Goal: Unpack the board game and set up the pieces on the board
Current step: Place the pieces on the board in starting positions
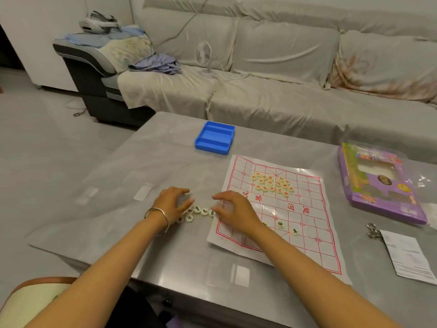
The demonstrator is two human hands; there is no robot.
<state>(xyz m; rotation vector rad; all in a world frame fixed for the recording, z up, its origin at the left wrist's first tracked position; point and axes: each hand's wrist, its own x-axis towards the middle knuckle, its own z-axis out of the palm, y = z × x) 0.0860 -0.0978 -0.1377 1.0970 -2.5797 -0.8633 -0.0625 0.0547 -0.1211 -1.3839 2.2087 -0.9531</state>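
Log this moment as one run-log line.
stage: sorting pieces | left hand: over black pieces beside board | right hand: at board's left edge | red pieces: heaped on board | blue box: open

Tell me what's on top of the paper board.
A cluster of red-lettered pieces sits on the far half of the paper board, two black-lettered pieces nearer. The right hand covers its left edge, hiding anything beneath.

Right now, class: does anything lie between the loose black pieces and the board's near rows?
No object does. The black pieces lie on the table just left of the board; only the right hand lies over that edge. The placed pieces sit farther right.
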